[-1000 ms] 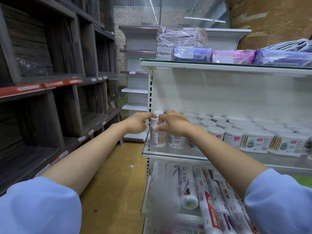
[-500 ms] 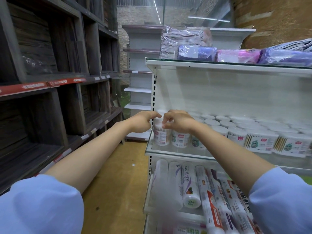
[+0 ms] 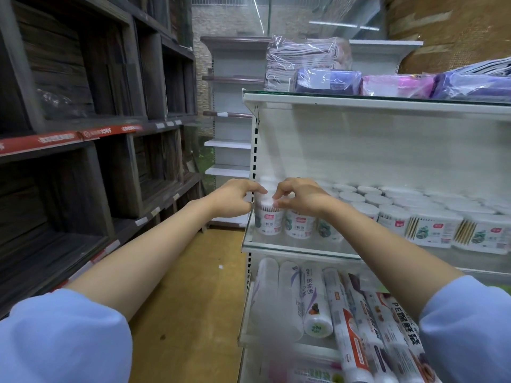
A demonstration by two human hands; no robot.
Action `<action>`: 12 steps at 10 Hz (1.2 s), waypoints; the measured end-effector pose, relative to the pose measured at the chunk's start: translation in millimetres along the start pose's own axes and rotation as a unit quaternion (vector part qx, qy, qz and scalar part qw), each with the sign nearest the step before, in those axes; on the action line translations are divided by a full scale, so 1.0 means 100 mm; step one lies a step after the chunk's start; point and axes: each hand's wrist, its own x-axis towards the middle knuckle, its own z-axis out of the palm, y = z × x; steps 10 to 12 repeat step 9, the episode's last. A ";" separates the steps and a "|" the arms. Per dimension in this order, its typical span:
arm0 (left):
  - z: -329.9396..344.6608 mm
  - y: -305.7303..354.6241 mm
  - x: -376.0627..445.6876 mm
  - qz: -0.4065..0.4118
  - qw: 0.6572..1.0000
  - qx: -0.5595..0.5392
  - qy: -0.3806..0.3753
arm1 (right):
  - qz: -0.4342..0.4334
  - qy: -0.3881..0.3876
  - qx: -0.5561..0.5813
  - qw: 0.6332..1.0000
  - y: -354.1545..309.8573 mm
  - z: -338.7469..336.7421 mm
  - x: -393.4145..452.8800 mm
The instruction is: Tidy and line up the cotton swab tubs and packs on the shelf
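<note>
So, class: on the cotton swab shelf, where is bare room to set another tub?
Only a bare strip of glass shelf in front of the square packs. Behind, round tubs crowd to the wall; both hands block the left end tub.

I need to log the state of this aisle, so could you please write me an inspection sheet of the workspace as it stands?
Surface: glass shelf, white frame.
Job's things: round swab tubs in rows; leftmost front tub upright at the shelf's left end; rectangular swab packs to the right.
Clutter: nothing seen.
Grippers: left hand and right hand both pinch the leftmost front tub's top.
Cables: nothing seen.
Surroundings: wrap rolls below; bagged textiles above; dark wooden shelving across the aisle.
</note>
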 end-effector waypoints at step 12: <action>0.29 0.98 0.08 -0.054 0.969 -0.178 0.162 | 0.035 0.118 0.125 0.984 0.64 -0.72 -1.01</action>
